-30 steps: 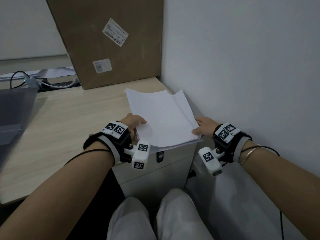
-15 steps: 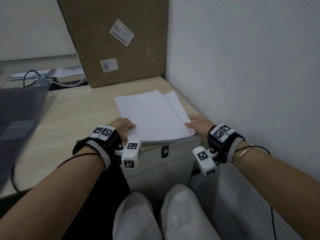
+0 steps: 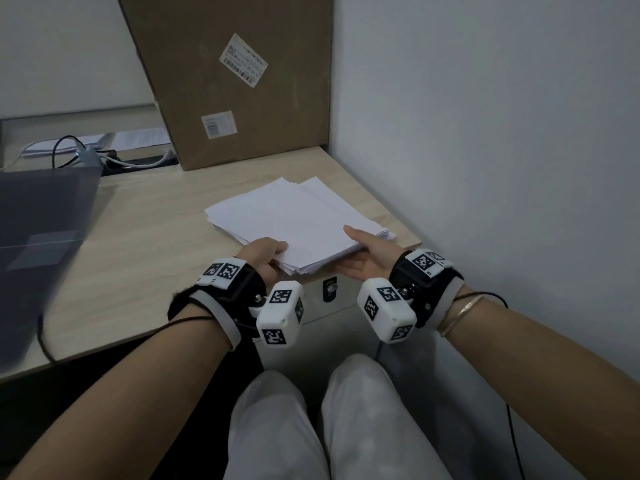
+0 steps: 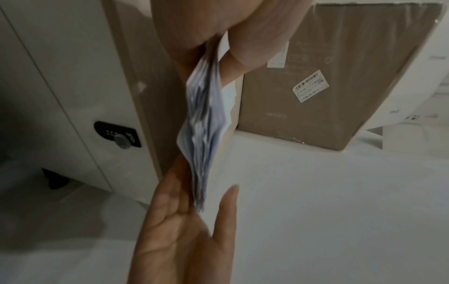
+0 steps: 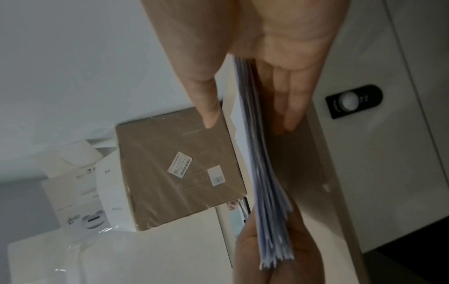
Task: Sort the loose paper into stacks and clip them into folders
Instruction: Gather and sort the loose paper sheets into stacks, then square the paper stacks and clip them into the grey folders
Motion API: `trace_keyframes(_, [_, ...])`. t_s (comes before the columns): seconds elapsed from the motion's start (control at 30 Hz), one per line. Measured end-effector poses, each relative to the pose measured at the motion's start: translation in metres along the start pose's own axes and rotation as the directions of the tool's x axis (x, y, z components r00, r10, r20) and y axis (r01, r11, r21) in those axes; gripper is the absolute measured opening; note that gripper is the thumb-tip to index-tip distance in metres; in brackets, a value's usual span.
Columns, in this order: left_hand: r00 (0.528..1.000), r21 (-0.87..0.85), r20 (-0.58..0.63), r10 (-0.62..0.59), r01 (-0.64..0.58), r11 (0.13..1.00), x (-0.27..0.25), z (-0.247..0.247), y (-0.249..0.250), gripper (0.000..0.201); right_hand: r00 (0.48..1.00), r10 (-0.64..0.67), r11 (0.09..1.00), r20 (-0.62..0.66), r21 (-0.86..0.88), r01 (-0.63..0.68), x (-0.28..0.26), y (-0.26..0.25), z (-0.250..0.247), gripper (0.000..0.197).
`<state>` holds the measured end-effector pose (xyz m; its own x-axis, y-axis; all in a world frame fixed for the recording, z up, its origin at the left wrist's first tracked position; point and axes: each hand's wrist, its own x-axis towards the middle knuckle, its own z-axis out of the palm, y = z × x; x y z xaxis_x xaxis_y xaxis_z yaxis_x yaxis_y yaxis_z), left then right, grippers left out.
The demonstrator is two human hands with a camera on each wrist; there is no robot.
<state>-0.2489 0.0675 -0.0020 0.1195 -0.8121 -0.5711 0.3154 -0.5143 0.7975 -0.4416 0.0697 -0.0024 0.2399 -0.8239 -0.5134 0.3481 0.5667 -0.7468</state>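
A stack of white paper (image 3: 294, 220) lies askew on the wooden desk (image 3: 138, 258), its near corner over the front edge. My left hand (image 3: 273, 251) grips the near-left corner, thumb on top. My right hand (image 3: 349, 247) holds the near-right edge, palm turned up, thumb on top and fingers beneath. In the left wrist view the left hand (image 4: 213, 57) pinches the fanned edge of the paper stack (image 4: 206, 119). The right wrist view shows the right hand's fingers (image 5: 291, 100) under the paper stack (image 5: 264, 173). A translucent grey folder (image 3: 41, 220) lies at the left.
A tall cardboard box (image 3: 235, 81) stands at the back of the desk against the wall. Cables (image 3: 79, 154) and papers lie at the back left. A white cabinet with a dial lock (image 3: 329, 289) sits under the desk edge. My knees are below.
The stack has turned anticlockwise and come toward the desk's front edge. My right hand has slid from the right side to the near edge, palm turned up.
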Motion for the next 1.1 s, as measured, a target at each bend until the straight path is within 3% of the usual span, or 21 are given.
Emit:
trace_keyframes(0.07, [0.999,0.02,0.043,-0.014,0.013,1.0,-0.004,0.0,-0.007,0.03,1.0,-0.016,1.0,-0.014,0.001,0.016,0.007,0.004,0.007,0.04])
trace_keyframes(0.23, [0.987,0.166,0.127,-0.096,0.074,0.983,-0.025,-0.016,-0.005,0.011,0.983,-0.098,0.991,-0.158,-0.108,0.082,0.017,0.007,0.007,0.045])
trace_keyframes(0.33, [0.997,0.235,-0.06,-0.057,0.069,0.97,-0.026,-0.037,0.012,0.017,0.967,-0.182,0.963,-0.175,-0.232,0.139,0.02,0.003,-0.006,0.051])
trace_keyframes(0.37, [0.986,0.254,-0.165,0.024,0.019,0.967,-0.021,-0.048,0.02,0.025,0.964,-0.21,0.945,-0.164,-0.287,0.157,0.02,0.001,-0.011,0.051])
trace_keyframes(0.4, [0.961,0.292,-0.254,0.111,-0.033,0.956,-0.013,-0.059,0.028,0.045,0.961,-0.236,0.923,-0.147,-0.344,0.174,0.019,-0.001,-0.015,0.051])
trace_keyframes(0.47, [0.915,0.368,-0.342,0.216,-0.081,0.926,-0.001,-0.079,0.041,0.08,0.952,-0.28,0.873,-0.124,-0.446,0.198,0.017,-0.006,-0.019,0.05])
trace_keyframes(0.6, [0.901,0.407,-0.322,0.289,-0.144,0.902,0.011,-0.094,0.056,0.097,0.923,-0.377,0.751,-0.073,-0.607,0.259,0.018,-0.017,-0.02,0.043])
trace_keyframes(0.7, [0.871,0.485,-0.313,0.379,-0.196,0.852,0.018,-0.102,0.068,0.11,0.894,-0.443,0.753,-0.068,-0.57,0.329,0.017,-0.025,-0.018,0.044])
trace_keyframes(0.83, [0.877,0.459,-0.236,0.419,-0.279,0.843,0.024,-0.119,0.085,0.12,0.874,-0.486,0.696,0.013,-0.6,0.396,0.017,-0.036,-0.019,0.04])
trace_keyframes(0.97, [0.89,0.369,-0.012,0.456,-0.42,0.829,0.019,-0.129,0.099,0.098,0.856,-0.511,0.648,0.077,-0.619,0.443,0.019,-0.047,-0.016,0.04])
trace_keyframes(1.1, [0.802,0.277,0.047,0.595,-0.583,0.764,0.014,-0.138,0.11,0.051,0.801,-0.587,0.584,0.115,-0.625,0.518,0.025,-0.061,-0.005,0.039])
